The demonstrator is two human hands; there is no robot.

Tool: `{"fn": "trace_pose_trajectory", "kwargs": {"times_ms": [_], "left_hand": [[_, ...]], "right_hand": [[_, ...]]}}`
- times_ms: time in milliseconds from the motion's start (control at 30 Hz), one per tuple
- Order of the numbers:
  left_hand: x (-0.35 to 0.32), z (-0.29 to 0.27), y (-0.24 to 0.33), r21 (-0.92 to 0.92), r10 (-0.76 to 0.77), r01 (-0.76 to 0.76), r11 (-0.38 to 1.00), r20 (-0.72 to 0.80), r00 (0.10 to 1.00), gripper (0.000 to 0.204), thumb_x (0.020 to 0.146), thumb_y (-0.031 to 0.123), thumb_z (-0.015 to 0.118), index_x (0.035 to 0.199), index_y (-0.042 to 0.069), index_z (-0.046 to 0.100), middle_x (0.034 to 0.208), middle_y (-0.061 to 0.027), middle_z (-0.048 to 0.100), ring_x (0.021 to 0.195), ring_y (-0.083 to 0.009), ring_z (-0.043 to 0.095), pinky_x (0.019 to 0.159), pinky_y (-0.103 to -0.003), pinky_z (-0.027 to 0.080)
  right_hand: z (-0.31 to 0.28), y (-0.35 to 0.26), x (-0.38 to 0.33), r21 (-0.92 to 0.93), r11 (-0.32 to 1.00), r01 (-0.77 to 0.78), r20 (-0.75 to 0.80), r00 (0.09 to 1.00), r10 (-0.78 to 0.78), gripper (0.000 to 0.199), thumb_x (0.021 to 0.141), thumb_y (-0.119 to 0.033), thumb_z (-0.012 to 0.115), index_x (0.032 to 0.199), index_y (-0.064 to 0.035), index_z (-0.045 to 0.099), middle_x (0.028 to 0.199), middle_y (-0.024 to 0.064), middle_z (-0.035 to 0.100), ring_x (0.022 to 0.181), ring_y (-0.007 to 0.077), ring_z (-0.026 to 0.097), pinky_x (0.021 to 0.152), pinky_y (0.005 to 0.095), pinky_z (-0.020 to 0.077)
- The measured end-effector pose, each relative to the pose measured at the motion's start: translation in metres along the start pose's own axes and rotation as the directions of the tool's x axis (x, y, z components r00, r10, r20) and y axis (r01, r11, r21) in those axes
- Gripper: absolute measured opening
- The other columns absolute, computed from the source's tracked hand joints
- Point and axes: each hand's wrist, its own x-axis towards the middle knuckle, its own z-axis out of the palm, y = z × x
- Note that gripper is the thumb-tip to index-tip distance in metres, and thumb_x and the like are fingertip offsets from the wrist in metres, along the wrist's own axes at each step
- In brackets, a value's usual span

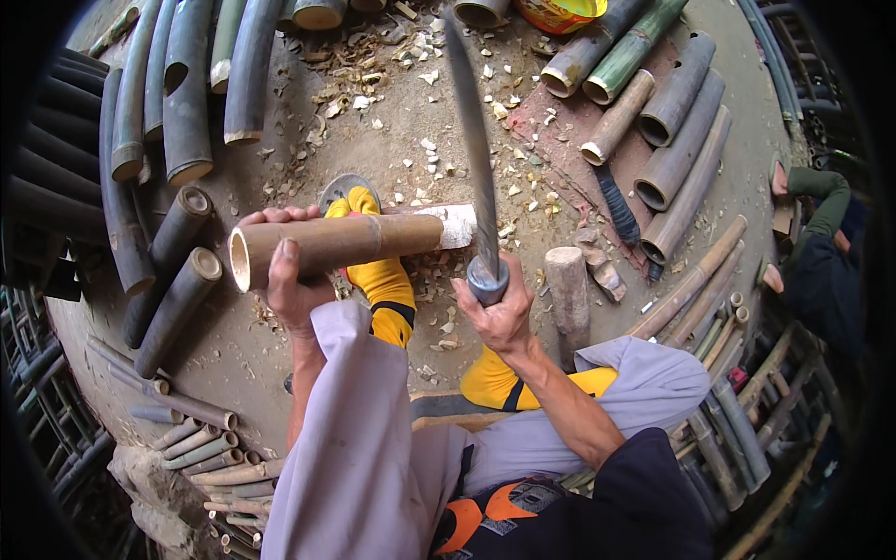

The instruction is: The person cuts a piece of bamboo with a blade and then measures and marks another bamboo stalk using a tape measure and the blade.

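L hand (289, 285) grip clamped on tan hollow bamboo tube (336, 245), horiz., open end left of grip, pale cut tip right. R hand (501, 313) grip clamped on long grey machete (474, 149), blade up.

Left hand (287, 280) clenched, palm up; right hand (499, 313) fisted (knuckles showing), forearm angled inward.

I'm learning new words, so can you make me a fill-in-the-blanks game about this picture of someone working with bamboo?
1. The left hand grips a piece of ____.
2. The right hand holds a long ____.
3. The boots are ____.
4. The ground is littered with wood ____.

Missing words: bamboo; blade; yellow; chips
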Motion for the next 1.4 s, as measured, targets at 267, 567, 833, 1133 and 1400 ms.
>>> {"fn": "trace_pose_trajectory", "kwargs": {"times_ms": [267, 567, 833, 1133, 1400], "left_hand": [[-0.011, -0.029, -0.005, -0.028, 0.002, 0.002, 1.000, 0.140, 0.990, 0.056, 0.069, 0.013, 0.066, 0.120, 0.008, 0.042, 0.101, -0.0108, 0.051, 0.100, -0.0270, 0.053, 0.098, -0.053, 0.040], [-0.007, -0.025, -0.006, -0.035, 0.077, -0.069, 0.997, 0.395, 0.915, 0.062, 0.057, 0.015, 0.071, 0.112, 0.003, 0.043, 0.095, -0.0164, 0.053, 0.096, -0.0318, 0.056, 0.097, -0.056, 0.042], [-0.009, 0.000, -0.054, 0.566, -0.571, 0.306, 0.766, 0.378, 0.729, 0.066, 0.077, 0.016, 0.075, 0.130, 0.002, 0.038, 0.110, -0.0115, 0.056, 0.103, -0.0218, 0.059, 0.091, -0.035, 0.047], [0.022, -0.010, -0.003, 0.726, -0.557, 0.292, 0.623, 0.150, 0.817, 0.074, 0.066, 0.006, 0.078, 0.131, 0.003, 0.043, 0.113, -0.0171, 0.055, 0.089, -0.0242, 0.064, 0.078, -0.034, 0.056], [0.042, 0.028, 0.054, 0.169, 0.069, -0.080, 0.982, 0.066, 0.995, 0.048, 0.080, 0.019, 0.063, 0.122, 0.001, 0.047, 0.112, -0.0192, 0.060, 0.104, -0.0248, 0.058, 0.096, -0.041, 0.046]], "right_hand": [[0.019, 0.048, -0.003, -0.080, 0.904, -0.421, 0.251, 0.869, 0.427, 0.028, 0.082, -0.020, 0.069, 0.093, 0.0007, 0.052, 0.073, 0.0086, 0.063, 0.059, 0.0179, 0.063, 0.053, 0.0309, 0.0516], [0.016, 0.072, -0.005, -0.223, 0.882, -0.414, 0.300, 0.832, 0.467, 0.029, 0.078, -0.017, 0.070, 0.096, -0.0008, 0.055, 0.080, 0.0201, 0.066, 0.071, 0.0281, 0.068, 0.060, 0.0385, 0.0527], [0.027, 0.072, -0.018, -0.049, 0.866, -0.497, 0.256, 0.832, 0.492, 0.034, 0.077, -0.021, 0.072, 0.098, 0.0000, 0.055, 0.077, 0.0159, 0.065, 0.071, 0.0276, 0.067, 0.063, 0.0386, 0.0515], [0.015, 0.067, -0.036, 0.079, 0.844, -0.530, 0.162, 0.843, 0.513, 0.029, 0.077, -0.020, 0.074, 0.093, -0.0014, 0.058, 0.069, 0.0095, 0.064, 0.061, 0.0189, 0.063, 0.058, 0.0332, 0.0501], [-0.008, 0.035, -0.019, -0.052, 0.965, -0.258, 0.017, 0.966, 0.260, 0.035, 0.078, -0.020, 0.074, 0.100, -0.0001, 0.055, 0.073, 0.0111, 0.065, 0.064, 0.0215, 0.065, 0.059, 0.0349, 0.0507]]}}
